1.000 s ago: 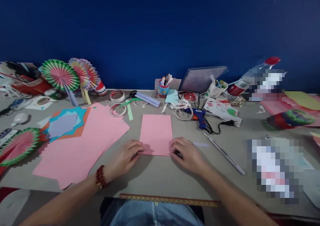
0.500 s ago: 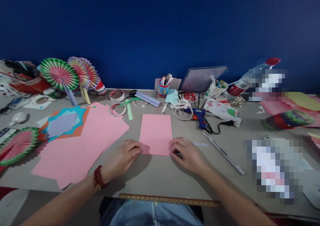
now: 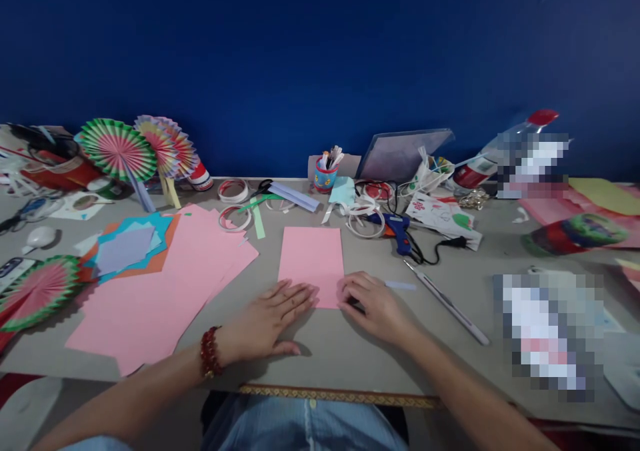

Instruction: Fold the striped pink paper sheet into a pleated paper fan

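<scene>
A rectangle of pink paper (image 3: 311, 254) lies flat on the table in front of me. My left hand (image 3: 275, 314) rests across its lower left part, with fingers stretched out, palm down and thumb apart. At the lower right corner, my right hand (image 3: 373, 308) has its fingers curled together, pinching the paper's edge; the fingertips are partly hidden. Close to the right hand lies a thin pale paper strip (image 3: 400, 286). Beyond it is a long, slim, light-grey craft knife (image 3: 447, 303).
Large pink sheets (image 3: 145, 311) with coloured squares lie on the left. Folded paper fans (image 3: 119, 150) stand at the back left. Behind the paper are tape rolls (image 3: 235, 218), a pen cup (image 3: 326, 174) and a blue glue gun (image 3: 400, 232). A bottle (image 3: 480, 168) leans at the back right.
My left hand has moved right from the paper's left corner and flattened onto its lower part. My right hand has stayed at the right corner.
</scene>
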`<state>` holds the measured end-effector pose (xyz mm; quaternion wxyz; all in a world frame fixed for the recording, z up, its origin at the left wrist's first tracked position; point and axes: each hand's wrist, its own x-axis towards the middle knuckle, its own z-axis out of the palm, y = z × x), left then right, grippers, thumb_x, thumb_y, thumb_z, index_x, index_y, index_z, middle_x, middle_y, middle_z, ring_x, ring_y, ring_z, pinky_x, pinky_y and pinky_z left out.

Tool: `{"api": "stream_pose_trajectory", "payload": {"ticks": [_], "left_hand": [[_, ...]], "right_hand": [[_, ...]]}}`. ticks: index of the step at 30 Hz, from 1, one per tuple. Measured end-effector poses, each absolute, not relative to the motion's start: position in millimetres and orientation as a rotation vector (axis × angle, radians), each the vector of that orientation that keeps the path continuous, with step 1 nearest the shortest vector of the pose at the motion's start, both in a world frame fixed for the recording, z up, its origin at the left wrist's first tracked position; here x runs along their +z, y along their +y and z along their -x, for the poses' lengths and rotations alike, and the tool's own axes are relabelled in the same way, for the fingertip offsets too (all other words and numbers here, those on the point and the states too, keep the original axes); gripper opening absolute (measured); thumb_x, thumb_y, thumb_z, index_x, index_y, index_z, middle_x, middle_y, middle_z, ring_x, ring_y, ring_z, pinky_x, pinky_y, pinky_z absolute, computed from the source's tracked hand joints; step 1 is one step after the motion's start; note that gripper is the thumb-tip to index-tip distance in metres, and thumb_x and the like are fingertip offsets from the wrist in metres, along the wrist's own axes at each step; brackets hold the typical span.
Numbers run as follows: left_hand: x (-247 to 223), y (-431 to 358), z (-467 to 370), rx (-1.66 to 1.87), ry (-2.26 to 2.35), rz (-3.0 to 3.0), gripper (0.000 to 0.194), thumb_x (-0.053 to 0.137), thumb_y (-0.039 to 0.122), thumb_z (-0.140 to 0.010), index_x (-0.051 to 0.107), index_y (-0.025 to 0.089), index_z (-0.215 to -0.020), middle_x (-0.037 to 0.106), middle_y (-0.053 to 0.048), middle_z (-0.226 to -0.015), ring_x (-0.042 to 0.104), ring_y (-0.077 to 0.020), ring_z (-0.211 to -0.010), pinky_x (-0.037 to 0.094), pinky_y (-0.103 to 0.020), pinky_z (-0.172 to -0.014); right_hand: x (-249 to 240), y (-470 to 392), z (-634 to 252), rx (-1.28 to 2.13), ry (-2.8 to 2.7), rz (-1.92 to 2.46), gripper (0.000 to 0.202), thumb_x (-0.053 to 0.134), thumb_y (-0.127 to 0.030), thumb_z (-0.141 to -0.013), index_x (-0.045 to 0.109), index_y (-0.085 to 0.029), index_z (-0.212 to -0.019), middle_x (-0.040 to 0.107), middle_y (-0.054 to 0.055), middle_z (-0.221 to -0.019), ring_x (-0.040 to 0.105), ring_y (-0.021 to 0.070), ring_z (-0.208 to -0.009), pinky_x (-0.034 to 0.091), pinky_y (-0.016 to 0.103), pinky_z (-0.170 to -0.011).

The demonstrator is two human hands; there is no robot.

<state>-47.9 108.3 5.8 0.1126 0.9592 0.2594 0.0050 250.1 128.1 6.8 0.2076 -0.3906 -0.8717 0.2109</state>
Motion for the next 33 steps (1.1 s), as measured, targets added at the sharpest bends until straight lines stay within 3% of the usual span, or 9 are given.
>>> {"api": "stream_pose_trajectory", "payload": {"ticks": [12,15,20,26,30,33], "left_hand": [[11.1,110.1,50.1,0.036,0.738,-2.775,0.089,0.042,0.068,-0.097,0.004,0.020,-0.162,0.019,-0.011,-0.166,0.018,-0.0251,-0.154,0.006,-0.045,-0.126],[11.8,110.5,50.6,0.034,0.728,-2.795,0.090,0.044,0.069,-0.096,0.006,0.020,-0.162,0.018,-0.011,-0.166,0.017,-0.0260,-0.154,0.006,-0.046,-0.126],[11.9,110.4,49.1,0.019,0.738,-2.809,0.090,0.042,0.070,-0.095,0.009,0.020,-0.162,0.017,-0.011,-0.166,0.016,-0.0256,-0.155,0.003,-0.044,-0.126],[10.9,109.3,60.5,0.038,0.753,-2.804,0.089,0.040,0.070,-0.096,0.007,0.020,-0.162,0.020,-0.010,-0.166,0.017,-0.0247,-0.154,0.002,-0.045,-0.126],[14.3,102.8,83.3,0.062,0.829,-2.800,0.087,0.043,0.067,-0.096,0.009,0.021,-0.162,0.029,-0.010,-0.163,0.023,-0.0253,-0.153,0.009,-0.046,-0.126],[16.3,95.1,93.6,0.061,0.949,-2.790,0.087,0.044,0.065,-0.097,0.008,0.019,-0.162,0.028,-0.012,-0.164,0.025,-0.0262,-0.152,0.011,-0.047,-0.126]], "right_hand": [[8.5,127.0,-250.5,0.554,-2.449,1.068,0.013,0.052,-0.022,-0.097,0.065,-0.020,-0.099,0.067,0.010,-0.107,0.059,0.0225,-0.102,0.048,0.036,-0.087],[5.1,126.1,-250.5,0.438,-2.541,0.961,0.030,0.054,-0.013,-0.093,0.067,-0.025,-0.117,0.066,0.009,-0.119,0.057,0.0232,-0.113,0.048,0.038,-0.094],[-2.9,125.1,-252.4,0.274,-2.763,0.811,0.062,0.059,-0.006,-0.085,0.058,-0.035,-0.139,0.062,0.006,-0.136,0.050,0.0268,-0.126,0.044,0.045,-0.105],[-4.3,124.3,-254.7,0.240,-2.807,0.807,0.061,0.062,-0.006,-0.084,0.058,-0.035,-0.138,0.059,0.006,-0.143,0.049,0.0279,-0.129,0.045,0.046,-0.104],[-3.7,124.8,-254.7,0.265,-2.778,0.814,0.059,0.060,-0.005,-0.084,0.061,-0.035,-0.134,0.059,0.004,-0.143,0.049,0.0256,-0.132,0.045,0.045,-0.106],[-4.5,125.8,-254.5,0.284,-2.765,0.801,0.058,0.060,-0.004,-0.084,0.062,-0.035,-0.133,0.059,0.004,-0.143,0.049,0.0248,-0.132,0.045,0.045,-0.106]]}}
